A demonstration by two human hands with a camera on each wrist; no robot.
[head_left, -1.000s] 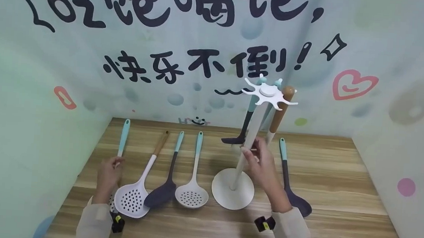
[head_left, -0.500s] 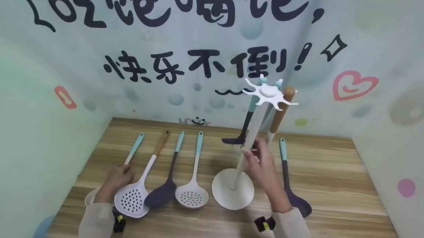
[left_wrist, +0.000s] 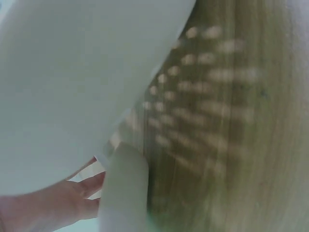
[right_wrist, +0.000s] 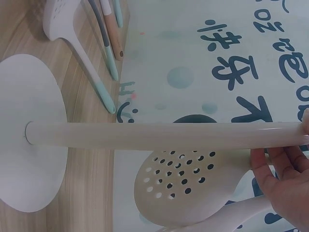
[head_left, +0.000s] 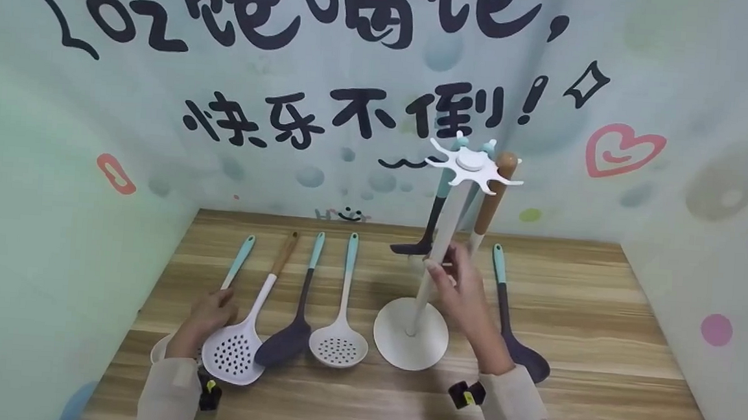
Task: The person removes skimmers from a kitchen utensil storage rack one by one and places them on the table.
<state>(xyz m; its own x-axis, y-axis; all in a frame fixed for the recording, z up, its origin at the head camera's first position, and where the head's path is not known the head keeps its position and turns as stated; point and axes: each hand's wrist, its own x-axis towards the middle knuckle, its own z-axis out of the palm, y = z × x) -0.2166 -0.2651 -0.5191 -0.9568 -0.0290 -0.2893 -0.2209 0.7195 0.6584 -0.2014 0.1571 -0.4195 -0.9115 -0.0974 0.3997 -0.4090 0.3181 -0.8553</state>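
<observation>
While pinching the leftmost slotted spoon [head_left: 235, 268] by its shaft [head_left: 226, 284] in the left hand [head_left: 208, 313] at the left of the table [head_left: 600, 328], shown gripping the rack [head_left: 448, 227], well off rightward, in the right hand [head_left: 462, 292], with spoon axis aslant, handle [head_left: 243, 251] forward and rackward.

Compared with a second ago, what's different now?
The left hand has shifted right, and the leftmost white utensil with a turquoise handle that it holds has tilted: its handle end swung right and nearer. Nothing was visibly let go. The right hand still grips the white round-based stand, and the dark grey ladle with a turquoise handle hasn't moved.
</observation>
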